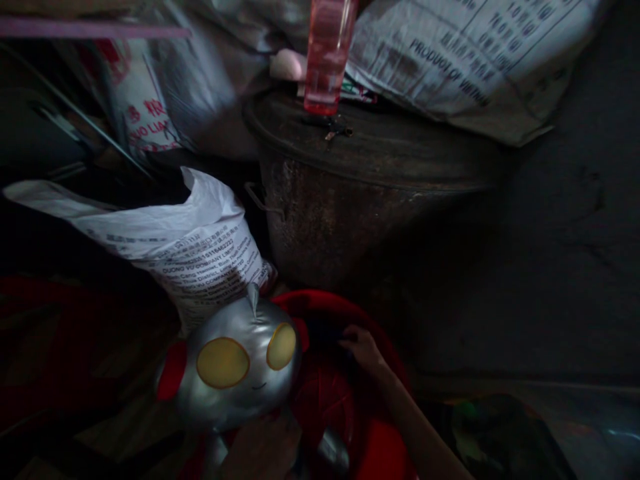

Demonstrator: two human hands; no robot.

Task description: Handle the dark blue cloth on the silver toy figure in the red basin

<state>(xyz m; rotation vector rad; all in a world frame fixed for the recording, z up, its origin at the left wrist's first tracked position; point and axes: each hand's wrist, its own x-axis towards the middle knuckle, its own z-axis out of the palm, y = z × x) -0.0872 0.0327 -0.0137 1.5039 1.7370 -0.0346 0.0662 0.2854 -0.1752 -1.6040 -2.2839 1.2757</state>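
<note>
A silver plush toy [240, 367] with large yellow eyes, red ears and a crest leans over the left side of a red basin [345, 305]. My left hand [265, 443] is closed on the toy just below its head; the fingertips are hidden. Inside the basin, my right hand [367, 348] has its fingers pinched together at something dark, too dim to name. Below that hand is a dark red rounded thing [325, 400], with a silver piece [333, 450] in front of it.
Behind the basin stands a large dark metal bin [320, 220] with a lid. A pink-red bottle [327, 60] and a printed sack [465, 67] rest on top. Another white printed sack [200, 247] stands open at left. A dark wall [575, 267] bounds the right.
</note>
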